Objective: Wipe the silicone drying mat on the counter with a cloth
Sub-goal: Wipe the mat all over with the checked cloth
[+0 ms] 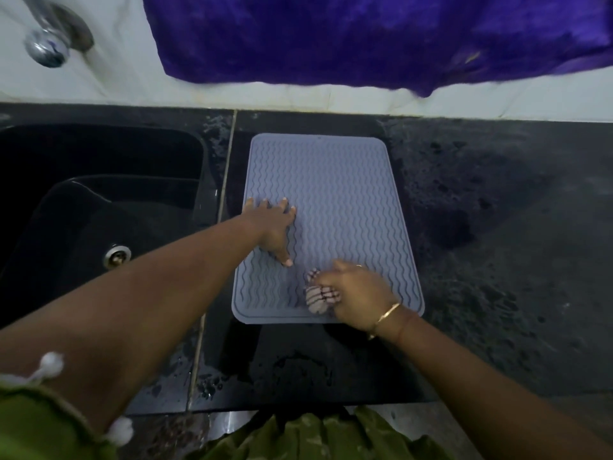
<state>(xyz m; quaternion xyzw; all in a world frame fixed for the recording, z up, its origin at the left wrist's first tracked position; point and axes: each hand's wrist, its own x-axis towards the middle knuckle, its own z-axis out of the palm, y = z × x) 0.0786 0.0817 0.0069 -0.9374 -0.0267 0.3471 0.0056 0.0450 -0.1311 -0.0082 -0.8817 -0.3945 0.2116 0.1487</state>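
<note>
Silicone drying mat (335, 200), grey-lilac with a wavy ribbed surface, lay flat on the dark counter (497, 260), long axis running away from the person. All positions below are referenced to the mat.

Left hand (273, 227) rested on the mat's left half, roughly midway along its length. Palm down, fingers spread and extended, thumb pointing toward the near edge. Hand was flat and open, gripping nothing, pressed onto the ribs.

Right hand (356, 295) was over the mat's near right portion, just inside the near edge. Fingers curled around a bunched cloth (320, 295), white with dark red stripes; the cloth protruded from the hand toward the mat's left side and touched the mat surface. Some motion blur on this hand and the cloth. A gold bangle (386, 315) sat on the right wrist, at the mat's near edge.

Surroundings: black sink (99, 200) to the left of the mat, separated from it by a pale seam in the counter; metal drain (116, 255) visible in the basin. Chrome tap (49, 41) beyond the sink, far left of the mat. Purple fabric (365, 38) hung against the white wall beyond the mat's far edge. Counter on the near side of the mat looked wet, with scattered droplets. Counter to the right appeared mottled and dull.
</note>
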